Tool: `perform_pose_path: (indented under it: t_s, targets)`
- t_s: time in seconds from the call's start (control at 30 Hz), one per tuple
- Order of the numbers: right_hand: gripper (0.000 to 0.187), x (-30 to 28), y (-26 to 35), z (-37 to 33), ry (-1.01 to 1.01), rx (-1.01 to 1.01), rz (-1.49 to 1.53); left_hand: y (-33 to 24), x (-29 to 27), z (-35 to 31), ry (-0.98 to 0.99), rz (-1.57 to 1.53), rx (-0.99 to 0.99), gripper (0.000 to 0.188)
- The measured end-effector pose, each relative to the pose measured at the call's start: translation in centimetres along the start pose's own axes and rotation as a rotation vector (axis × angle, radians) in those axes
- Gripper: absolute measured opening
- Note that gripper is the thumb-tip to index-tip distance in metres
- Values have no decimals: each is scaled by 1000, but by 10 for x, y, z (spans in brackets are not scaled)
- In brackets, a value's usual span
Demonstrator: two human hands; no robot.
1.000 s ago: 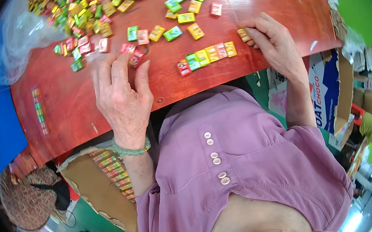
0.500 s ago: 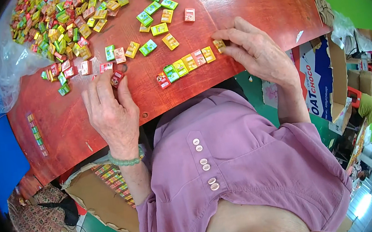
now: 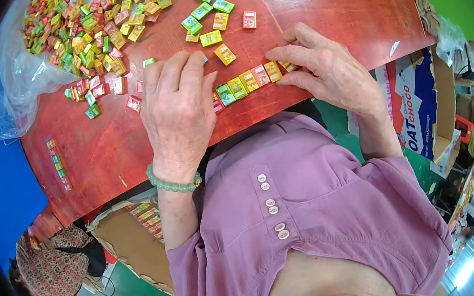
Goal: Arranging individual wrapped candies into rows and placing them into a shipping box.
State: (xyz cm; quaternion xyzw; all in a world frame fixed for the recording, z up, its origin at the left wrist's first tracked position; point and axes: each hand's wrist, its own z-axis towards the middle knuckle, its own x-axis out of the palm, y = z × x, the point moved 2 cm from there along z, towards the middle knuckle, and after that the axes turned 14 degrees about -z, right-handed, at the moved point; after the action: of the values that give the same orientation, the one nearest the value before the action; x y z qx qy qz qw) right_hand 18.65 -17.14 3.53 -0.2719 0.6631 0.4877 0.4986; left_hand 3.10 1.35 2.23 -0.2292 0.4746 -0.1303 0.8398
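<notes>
A slanting row of small candy-sized boxes, red, green, yellow and pink, lies near the table's front edge. My left hand is closed at the row's left end beside a red box. Its curled fingers hide the small red box seen in it a moment earlier. At the other end, the thumb and fingers of my right hand are closed on a small yellow box, which touches or nearly touches the row's last box.
A big heap of similar boxes spills from a clear plastic bag at the far left. Several loose boxes lie beyond the row. A short separate strip sits at the left edge. An opened carton with box rows stands below the table.
My left hand has moved right, from near the loose boxes to the row's left end. My right hand has brought the yellow box in against the row's right end. The view shifted slightly.
</notes>
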Motion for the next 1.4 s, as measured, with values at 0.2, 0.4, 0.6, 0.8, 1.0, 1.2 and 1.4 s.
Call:
perform_pose_path:
  t_s: [0.2, 0.4, 0.6, 0.8, 1.0, 1.2, 1.4]
  targets:
    - [33, 3, -1, 0, -31, -13, 7, -8, 13, 16, 59, -13, 82, 29]
    - [32, 5, 0, -1, -61, -15, 21, -1, 16, 19, 77, -60, 95, 21]
    - [27, 5, 3, -1, -74, -36, -21, -1, 13, 21, 80, -108, 74, 19]
    - [25, 5, 10, -1, -55, -23, -30, 3, 16, 25, 123, -67, 108, 14]
    - [24, 4, 9, 0, -68, -57, 4, 2, 13, 27, 183, -104, 53, 25]
    - [34, -5, 0, 12, -160, -8, 131, -6, 12, 29, 79, -363, -12, 32]
    - [29, 14, 5, 27, -197, 98, 930, -21, 7, 41, -47, -425, 187, 38]
